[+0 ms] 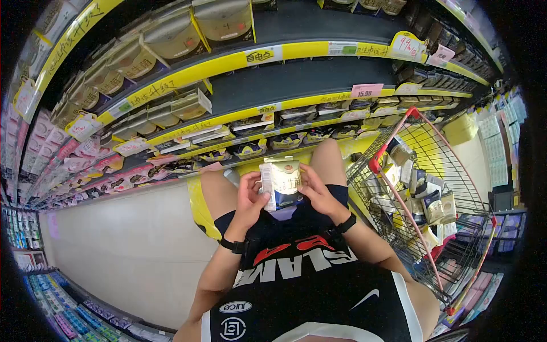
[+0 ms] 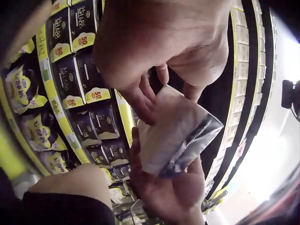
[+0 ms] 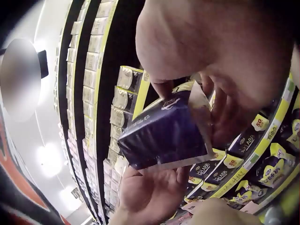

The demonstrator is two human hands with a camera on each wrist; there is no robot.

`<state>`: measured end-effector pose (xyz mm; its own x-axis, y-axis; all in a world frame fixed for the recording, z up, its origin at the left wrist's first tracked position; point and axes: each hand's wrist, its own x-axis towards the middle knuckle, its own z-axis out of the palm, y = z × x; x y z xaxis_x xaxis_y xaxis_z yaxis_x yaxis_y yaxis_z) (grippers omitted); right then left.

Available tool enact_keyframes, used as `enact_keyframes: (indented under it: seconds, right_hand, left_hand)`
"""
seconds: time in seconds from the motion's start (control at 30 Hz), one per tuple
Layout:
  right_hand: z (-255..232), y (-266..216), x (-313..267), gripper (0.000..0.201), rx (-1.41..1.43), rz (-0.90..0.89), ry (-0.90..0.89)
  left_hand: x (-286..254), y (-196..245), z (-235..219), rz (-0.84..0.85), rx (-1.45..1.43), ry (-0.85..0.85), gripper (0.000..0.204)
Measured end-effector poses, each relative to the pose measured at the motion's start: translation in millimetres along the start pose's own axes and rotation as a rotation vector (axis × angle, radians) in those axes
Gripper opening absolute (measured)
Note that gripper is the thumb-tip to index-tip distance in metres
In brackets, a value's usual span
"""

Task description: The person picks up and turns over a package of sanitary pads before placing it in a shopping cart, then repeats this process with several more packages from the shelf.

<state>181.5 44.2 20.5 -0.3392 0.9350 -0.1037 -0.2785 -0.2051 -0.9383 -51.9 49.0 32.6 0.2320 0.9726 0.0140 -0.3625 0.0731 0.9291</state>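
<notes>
A soft pack of sanitary pads (image 1: 283, 185), gold above and dark blue below, is held upright over the person's lap. The left hand (image 1: 250, 194) grips its left side, thumb on the front. Opposite, the right hand (image 1: 317, 192) holds the right side, its thumb near the front edge. From the left wrist, the pack's pale side (image 2: 176, 133) shows between the left hand (image 2: 164, 47) above and the right hand (image 2: 173, 192) below. In the right wrist view the blue face (image 3: 164, 133) is visible, with the right hand (image 3: 215, 51) over it.
A wire shopping cart (image 1: 421, 199) with a red frame stands at the right, loaded with several packs (image 1: 436, 205). Ahead rise shelves (image 1: 307, 80) with yellow price strips and rows of gold and dark packs (image 1: 176, 45). Pale floor (image 1: 119, 245) stretches to the left.
</notes>
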Motion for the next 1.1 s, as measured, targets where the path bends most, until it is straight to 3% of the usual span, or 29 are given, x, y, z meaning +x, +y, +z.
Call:
enact_keyframes:
  seconds: [0.1,0.13,0.23,0.27,0.37,0.43,0.47,0.53,0.6,0.67,0.77,1.0,1.1]
  right_hand:
    - [5,-11,2,0.075,-0.013,0.034,0.068]
    - [8,-27,0,0.080,-0.166,0.017,0.099]
    - [-8,-31,5,0.082,-0.055,-0.014,-0.013]
    - [-14,-36,11,0.077,0.027,0.066,-0.083]
    - [-19,-74,22,0.072,-0.114,-0.024,-0.110]
    - [-39,-97,39,0.075,-0.405,-0.221,0.024]
    - [-32,-124,43,0.078,-0.273,-0.228,0.117]
    - [-36,-163,58,0.079,-0.310,-0.468,0.260]
    - [-35,-215,75,0.082,-0.376,-0.672,0.298]
    - [-31,-254,88,0.079,-0.445,-0.768,0.369]
    - [-36,-300,119,0.072,-0.776,-0.928,0.371]
    - [-46,-329,195,0.066,-1.249,-1.013,0.412]
    - [-46,-326,220,0.068,-1.281,-0.826,0.274]
  left_hand:
    - [-1,-9,2,-0.067,-0.058,0.000,0.053]
    - [-1,-10,3,-0.091,-0.021,0.001,0.052]
    - [0,-9,2,-0.179,-0.080,0.000,0.046]
    - [1,-9,3,-0.157,-0.073,-0.008,0.044]
    - [2,-11,1,-0.062,-0.050,-0.028,0.041]
    - [2,-9,0,-0.078,-0.027,-0.005,0.039]
    - [1,-8,-1,-0.085,-0.014,0.006,0.038]
    - [0,-10,-3,-0.061,0.029,0.026,0.033]
    - [-2,-16,-8,-0.033,0.044,0.039,0.030]
    - [-6,-22,-15,-0.028,0.057,0.035,0.029]
    - [-9,-20,-20,-0.024,0.067,0.060,0.028]
    - [-12,-23,-37,-0.012,0.133,0.137,0.026]
    - [-15,-24,-39,0.009,0.137,0.155,0.024]
